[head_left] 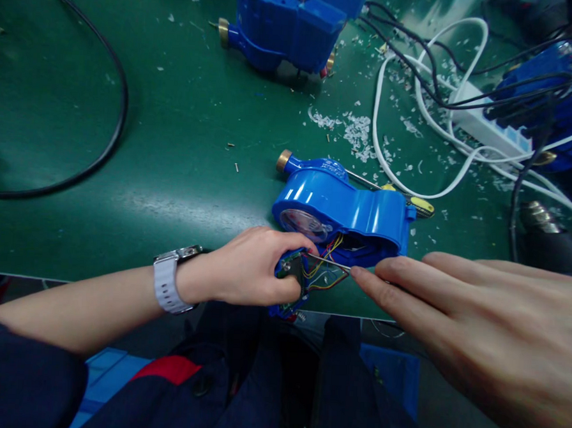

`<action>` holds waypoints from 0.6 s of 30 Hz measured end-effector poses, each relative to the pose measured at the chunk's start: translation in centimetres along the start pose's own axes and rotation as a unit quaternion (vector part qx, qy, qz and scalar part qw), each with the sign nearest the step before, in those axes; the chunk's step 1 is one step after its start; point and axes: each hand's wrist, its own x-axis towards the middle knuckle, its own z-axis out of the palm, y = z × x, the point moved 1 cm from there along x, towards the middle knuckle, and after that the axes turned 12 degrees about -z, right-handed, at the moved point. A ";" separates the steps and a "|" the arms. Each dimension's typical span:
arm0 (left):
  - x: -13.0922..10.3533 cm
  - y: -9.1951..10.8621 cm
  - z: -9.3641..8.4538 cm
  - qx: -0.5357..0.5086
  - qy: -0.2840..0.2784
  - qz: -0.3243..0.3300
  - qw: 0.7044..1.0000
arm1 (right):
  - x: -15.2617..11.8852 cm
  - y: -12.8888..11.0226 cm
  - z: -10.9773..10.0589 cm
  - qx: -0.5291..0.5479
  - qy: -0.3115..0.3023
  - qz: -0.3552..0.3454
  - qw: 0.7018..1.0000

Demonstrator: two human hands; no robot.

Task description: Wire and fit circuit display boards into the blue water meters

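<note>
My left hand [259, 267], with a pale watch strap on the wrist, is closed around a small blue housing with a circuit board [293, 265] at the table's front edge. Red, yellow and dark wires [329, 254] run from the board into the open underside of a blue water meter [344, 201] lying on its side. Between the fingertips of my right hand [453, 312] is a thin metal tool [329, 261]; its tip reaches the board near my left thumb. The hand hides its handle, so its exact kind is unclear.
A screwdriver [420, 206] with a yellow and black handle lies behind the meter. Another blue meter [281, 32] stands farther back. White scraps [357, 131], small screws [236, 167], a power strip [492, 126] and looping cables cover the right; a black cable [122, 97] curves at left.
</note>
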 end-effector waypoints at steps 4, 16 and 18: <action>0.0 0.0 0.0 0.000 -0.001 -0.003 1.000 | -0.2 -0.4 -0.2 0.014 -0.004 0.011 1.000; 0.0 0.0 0.0 -0.002 0.009 -0.001 1.000 | 0.9 -0.6 0.1 -0.010 -0.015 -0.027 0.999; 0.0 -0.1 0.0 -0.019 0.016 0.008 1.000 | 0.8 -0.4 0.0 0.017 -0.010 -0.027 0.999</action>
